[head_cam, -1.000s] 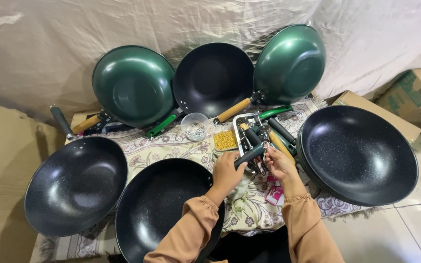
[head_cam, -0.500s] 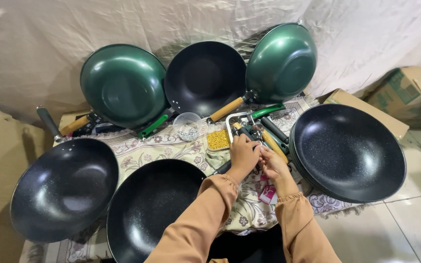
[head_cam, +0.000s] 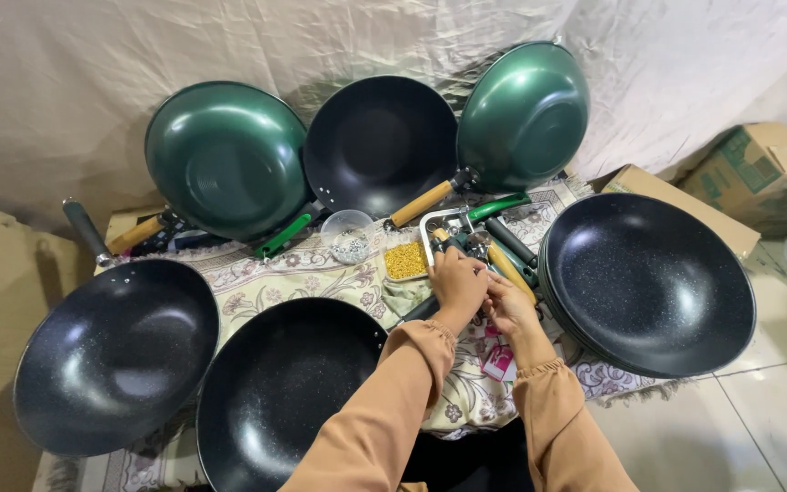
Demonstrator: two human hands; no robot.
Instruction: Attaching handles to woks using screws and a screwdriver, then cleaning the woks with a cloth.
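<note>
My left hand [head_cam: 458, 281] and my right hand [head_cam: 508, 308] are pressed together over a heap of loose pan handles [head_cam: 506, 264] and a small white tray of metal fittings [head_cam: 439, 225]. The left hand is closed around a black handle [head_cam: 418, 311], whose end sticks out down-left toward the near black wok [head_cam: 284, 392]. The right hand's fingers curl against the left hand, and what they hold is hidden. A shiny metal bracket [head_cam: 479, 244] lies just beyond the fingertips.
Black woks lie at the left [head_cam: 116, 355] and right [head_cam: 649, 282]. Two green woks [head_cam: 225, 159] [head_cam: 521, 114] and a black one [head_cam: 380, 146] lean on the back sheet. A clear bowl [head_cam: 351, 239], yellow tray [head_cam: 405, 260], pink packet [head_cam: 500, 363] and cardboard boxes [head_cam: 767, 173] are nearby.
Both hands have drawn closer together and moved slightly forward over the handle pile. The black handle now points down-left from the left hand instead of up toward the tray.
</note>
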